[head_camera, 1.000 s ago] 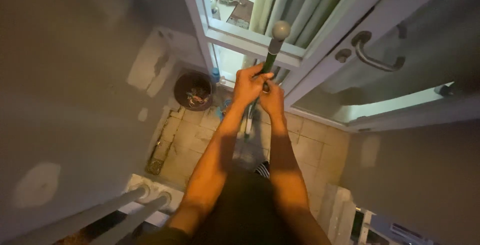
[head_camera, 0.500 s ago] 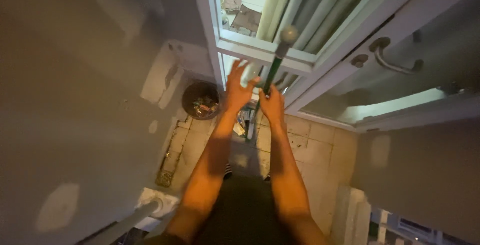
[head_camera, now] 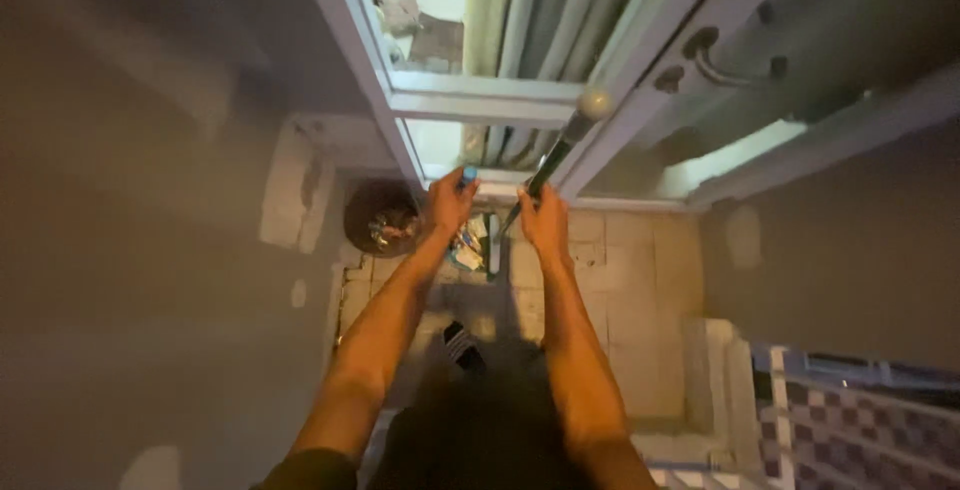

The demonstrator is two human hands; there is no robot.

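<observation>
Gripping a dark long handle point(head_camera: 548, 158) with a pale knob, upright before the white door frame point(head_camera: 470, 100), right hand point(head_camera: 545, 222) closed round it, left hand point(head_camera: 450, 202) pinching a small blue object point(head_camera: 468, 176), round bin point(head_camera: 378, 218) just left.

Both arms reach down, left hand point(head_camera: 449, 202) and right hand point(head_camera: 545, 222) fisted.

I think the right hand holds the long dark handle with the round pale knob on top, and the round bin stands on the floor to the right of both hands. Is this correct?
Not quite. In the head view the round bin stands on the floor to the left of both hands, beside the left hand. The rest is right: the right hand holds the long dark handle with the round pale knob on top.
</observation>
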